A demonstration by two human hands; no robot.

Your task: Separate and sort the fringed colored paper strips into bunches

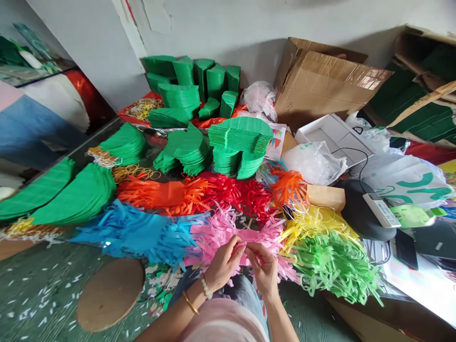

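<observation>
My left hand (227, 259) and my right hand (262, 266) meet close in front of my body, thumbs and fingertips pinched together. Between them is a bit of pink fringed strip (245, 243); its exact shape is partly hidden by the fingers. Just beyond lies a pile of pink fringe (217, 232), its strands hanging over the table's front edge. To its left is blue fringe (142, 236). Yellow fringe (317, 221) and light green fringe (331, 266) lie to the right. Orange fringe (167, 194) and red fringe (228, 187) sit behind.
Stacks of green cut sheets (240, 137) stand at the back and left (78, 194). Rubber bands (137, 173) lie between them. Cardboard box (320, 85), white box lid (331, 137), plastic bags (313, 161) and a phone (406, 249) are at right. A round stool (110, 292) stands below.
</observation>
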